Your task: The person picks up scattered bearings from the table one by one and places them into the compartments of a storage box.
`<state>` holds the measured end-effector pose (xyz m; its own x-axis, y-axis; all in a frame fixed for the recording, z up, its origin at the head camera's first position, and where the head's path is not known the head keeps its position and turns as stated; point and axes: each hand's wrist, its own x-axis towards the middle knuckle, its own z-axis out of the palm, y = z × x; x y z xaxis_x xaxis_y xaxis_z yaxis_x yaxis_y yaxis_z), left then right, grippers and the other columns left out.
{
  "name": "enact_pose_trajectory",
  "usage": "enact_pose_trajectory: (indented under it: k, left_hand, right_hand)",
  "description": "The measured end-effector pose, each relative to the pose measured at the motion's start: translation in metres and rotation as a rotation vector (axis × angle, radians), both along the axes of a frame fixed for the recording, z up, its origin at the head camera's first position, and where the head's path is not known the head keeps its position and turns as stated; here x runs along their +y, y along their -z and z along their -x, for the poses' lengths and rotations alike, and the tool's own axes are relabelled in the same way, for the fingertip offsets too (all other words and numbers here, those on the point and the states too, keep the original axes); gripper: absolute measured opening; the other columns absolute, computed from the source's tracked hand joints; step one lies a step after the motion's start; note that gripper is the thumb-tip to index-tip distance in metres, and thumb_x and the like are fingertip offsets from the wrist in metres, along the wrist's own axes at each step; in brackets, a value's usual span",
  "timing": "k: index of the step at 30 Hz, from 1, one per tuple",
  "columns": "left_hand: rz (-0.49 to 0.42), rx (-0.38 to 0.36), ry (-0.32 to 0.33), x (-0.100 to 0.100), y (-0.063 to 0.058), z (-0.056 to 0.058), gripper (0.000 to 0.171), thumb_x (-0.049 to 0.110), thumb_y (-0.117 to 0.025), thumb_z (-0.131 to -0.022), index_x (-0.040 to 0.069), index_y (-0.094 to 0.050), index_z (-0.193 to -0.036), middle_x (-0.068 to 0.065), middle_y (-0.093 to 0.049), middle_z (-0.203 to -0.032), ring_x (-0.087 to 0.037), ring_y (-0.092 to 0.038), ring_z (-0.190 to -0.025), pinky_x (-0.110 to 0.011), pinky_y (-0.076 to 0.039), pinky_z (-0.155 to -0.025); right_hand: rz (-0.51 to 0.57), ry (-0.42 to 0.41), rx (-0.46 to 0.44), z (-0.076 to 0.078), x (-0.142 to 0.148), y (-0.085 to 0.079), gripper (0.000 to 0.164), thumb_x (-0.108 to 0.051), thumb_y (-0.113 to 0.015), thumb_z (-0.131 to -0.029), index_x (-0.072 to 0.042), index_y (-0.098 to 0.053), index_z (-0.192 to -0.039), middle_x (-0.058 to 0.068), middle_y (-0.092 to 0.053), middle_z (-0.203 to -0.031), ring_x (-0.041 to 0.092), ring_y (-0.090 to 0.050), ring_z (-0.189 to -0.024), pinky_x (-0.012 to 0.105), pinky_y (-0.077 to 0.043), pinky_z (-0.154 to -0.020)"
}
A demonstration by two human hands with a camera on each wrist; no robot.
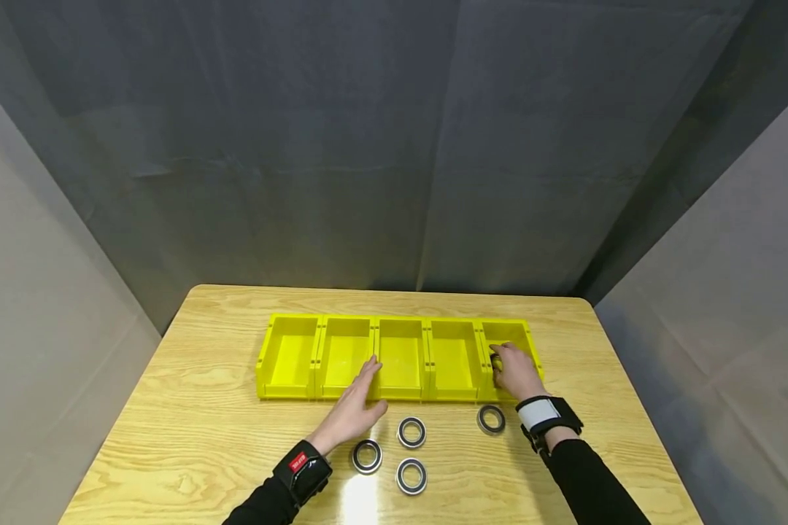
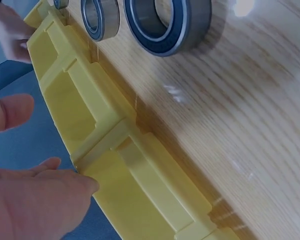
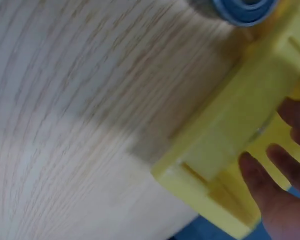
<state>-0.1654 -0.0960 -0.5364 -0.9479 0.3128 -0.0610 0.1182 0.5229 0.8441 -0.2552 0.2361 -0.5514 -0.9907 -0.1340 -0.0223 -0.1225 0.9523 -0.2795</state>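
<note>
In the head view my right hand (image 1: 517, 372) reaches into the rightmost compartment of a yellow bin row (image 1: 402, 394). Its fingers pinch a dark-rimmed ball bearing (image 1: 495, 362), mostly hidden behind the hand. The right wrist view shows the fingers (image 3: 257, 175) curled over the front lip of that compartment. My left hand (image 1: 351, 419) hovers near the front of the second and third compartments, fingers extended and thumb apart, holding nothing. One bearing (image 1: 491, 420) lies just in front of the right-hand bins. Close to the left hand lies another bearing (image 1: 356, 456).
Two more bearings, one nearer the bins (image 1: 400, 433) and one nearer me (image 1: 400, 477), lie flat on the wooden table (image 1: 190, 408). Five-sided surroundings aside, a dark curtain (image 1: 315, 182) hangs behind the table, with pale panels (image 1: 729, 328) at both sides.
</note>
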Motion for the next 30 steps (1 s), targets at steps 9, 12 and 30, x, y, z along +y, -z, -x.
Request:
enact_pose_trajectory:
  k: [9,12,30]
  left_hand:
    - [0.024,0.046,0.007,-0.001,-0.001,0.01,0.063,0.004,-0.052,-0.098,-0.008,-0.027,-0.154,-0.026,-0.013,-0.167,-0.045,-0.012,-0.155,-0.062,-0.015,-0.124]
    - [0.04,0.065,0.006,0.0,0.001,0.017,0.06,0.001,-0.047,-0.098,-0.01,-0.027,-0.154,-0.028,-0.013,-0.166,-0.045,-0.012,-0.155,-0.061,-0.014,-0.125]
    - [0.344,0.205,0.087,0.014,0.018,0.06,0.073,0.008,-0.054,-0.097,-0.016,-0.016,-0.154,-0.034,0.001,-0.165,-0.05,-0.003,-0.155,-0.06,-0.017,-0.125]
  right_hand:
    - [0.153,0.029,0.375,-0.06,-0.007,-0.024,0.032,-0.009,-0.075,-0.085,0.003,-0.07,-0.115,0.023,-0.066,-0.106,0.041,-0.064,-0.097,0.055,-0.055,-0.082]
    - [0.139,0.02,0.361,-0.082,-0.011,-0.017,0.031,-0.014,-0.078,-0.082,0.002,-0.072,-0.108,0.019,-0.066,-0.098,0.036,-0.065,-0.089,0.051,-0.056,-0.074]
    - [-0.022,0.078,0.105,-0.111,-0.043,0.031,0.039,-0.027,-0.077,-0.084,-0.009,-0.069,-0.117,0.016,-0.053,-0.114,0.039,-0.053,-0.106,0.05,-0.058,-0.067]
